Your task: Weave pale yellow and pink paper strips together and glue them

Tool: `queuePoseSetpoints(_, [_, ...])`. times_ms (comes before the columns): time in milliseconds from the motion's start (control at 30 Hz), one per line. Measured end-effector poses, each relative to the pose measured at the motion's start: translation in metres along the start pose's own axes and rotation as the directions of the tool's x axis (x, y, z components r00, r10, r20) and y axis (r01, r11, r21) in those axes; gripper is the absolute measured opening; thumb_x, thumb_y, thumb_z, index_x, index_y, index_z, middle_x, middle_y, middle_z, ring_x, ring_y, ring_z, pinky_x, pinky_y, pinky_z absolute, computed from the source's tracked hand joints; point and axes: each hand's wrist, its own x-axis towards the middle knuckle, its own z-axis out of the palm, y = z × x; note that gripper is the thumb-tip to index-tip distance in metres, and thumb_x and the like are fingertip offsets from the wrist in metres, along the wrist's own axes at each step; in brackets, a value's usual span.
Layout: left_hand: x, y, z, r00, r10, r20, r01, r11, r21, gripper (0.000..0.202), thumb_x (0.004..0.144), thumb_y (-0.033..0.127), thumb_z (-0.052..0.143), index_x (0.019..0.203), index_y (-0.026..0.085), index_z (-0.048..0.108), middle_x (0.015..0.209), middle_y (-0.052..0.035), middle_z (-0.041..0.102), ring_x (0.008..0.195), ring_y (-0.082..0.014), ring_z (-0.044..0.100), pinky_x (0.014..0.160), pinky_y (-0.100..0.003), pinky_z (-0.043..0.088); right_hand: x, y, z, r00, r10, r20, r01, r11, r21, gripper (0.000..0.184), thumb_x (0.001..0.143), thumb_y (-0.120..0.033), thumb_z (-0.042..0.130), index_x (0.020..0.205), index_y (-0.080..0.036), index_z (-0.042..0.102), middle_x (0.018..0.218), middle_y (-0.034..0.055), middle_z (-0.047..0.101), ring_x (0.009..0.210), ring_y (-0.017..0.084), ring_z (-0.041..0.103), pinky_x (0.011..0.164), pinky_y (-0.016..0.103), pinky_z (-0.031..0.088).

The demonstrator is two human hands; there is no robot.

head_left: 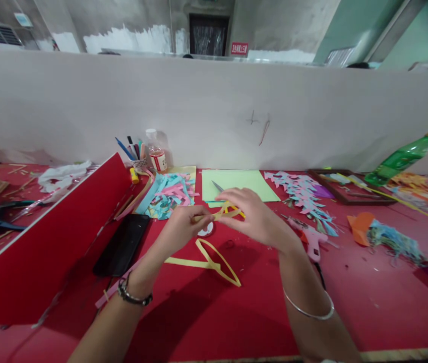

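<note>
My left hand [187, 224] pinches a pale yellow paper strip [220, 216] above the middle of the red table. To its right, my right hand [255, 217] has its thumb and fingers curled around the other part of the same strip. Just behind the right fingers, a grey pointed blade [217, 186] and a yellow-orange handle show, perhaps scissors; whether the hand touches them I cannot tell. Below the hands a second yellow strip [189, 262] lies folded into a pointed loop with a tail. A white round object [206, 230] is partly hidden under the left fingers.
Light green paper sheets [244, 179] lie behind the hands. Left are blue and pink paper pieces [168, 194], a black phone [122, 244] and a red upright board [55, 247]. A pink glue gun [312, 239], woven paper chains [302, 194] and a green bottle [403, 159] are right.
</note>
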Motion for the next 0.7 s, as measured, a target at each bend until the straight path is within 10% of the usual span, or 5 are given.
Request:
queuePoseSetpoints(200, [0.015, 0.013, -0.013, 0.998, 0.054, -0.013, -0.054, 0.998, -0.024, 0.019, 0.075, 0.031, 0.056, 0.068, 0.014, 0.061, 0.056, 0.0017, 0.056, 0.048, -0.0071, 0.046, 0.045, -0.017, 0.033, -0.003, 0.001, -0.004, 0.979, 0.137, 0.148, -0.159, 0.976, 0.149, 0.030, 0.085, -0.038, 0.042, 0.074, -0.015, 0.059, 0.059, -0.0022, 0.049, 0.052, 0.008, 0.040, 0.051, 0.023, 0.030])
queuePoseSetpoints(500, [0.018, 0.013, -0.020, 0.997, 0.039, -0.064, -0.048, 0.988, -0.148, 0.023, 0.074, 0.031, 0.059, 0.059, 0.013, 0.058, 0.052, 0.0010, 0.058, 0.045, -0.0077, 0.054, 0.046, -0.017, 0.041, -0.005, 0.006, -0.008, 0.982, 0.169, 0.079, -0.183, 0.951, 0.249, 0.021, 0.079, -0.034, 0.052, 0.087, -0.018, 0.061, 0.083, 0.0027, 0.062, 0.071, 0.013, 0.053, 0.064, 0.023, 0.038])
queuePoseSetpoints(700, [0.019, 0.010, -0.022, 0.999, 0.041, 0.003, -0.041, 0.990, -0.133, 0.020, 0.075, 0.032, 0.058, 0.068, 0.014, 0.063, 0.059, -0.0009, 0.062, 0.051, -0.0092, 0.057, 0.049, -0.018, 0.043, -0.001, 0.002, -0.006, 0.973, 0.187, 0.132, -0.214, 0.949, 0.230, 0.028, 0.082, -0.038, 0.047, 0.068, -0.016, 0.059, 0.054, -0.0020, 0.049, 0.048, 0.008, 0.039, 0.048, 0.021, 0.030])
